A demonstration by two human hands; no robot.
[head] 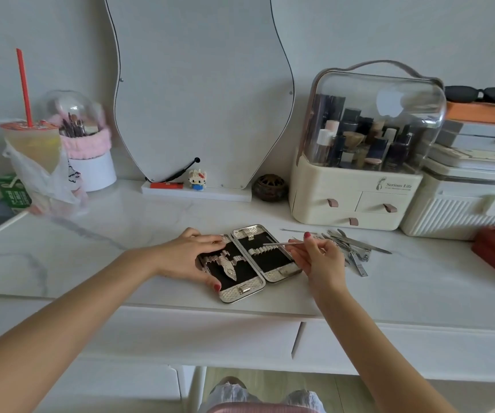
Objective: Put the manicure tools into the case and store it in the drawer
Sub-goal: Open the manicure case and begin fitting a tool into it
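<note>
Desk edge: the open case [247,261] lies on the desk [91,248] just behind its front rim.
Left hand [191,257]: fingers spread flat over the case's left half, gripping nothing.
Right hand [317,257]: pinches a thin metal tool [282,243] over the right half.
Beyond: remaining tools [350,245] piled just right of the case.

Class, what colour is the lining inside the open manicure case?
Black, framed by the manicure case's silvery textured trim, seen in the head view.
</note>
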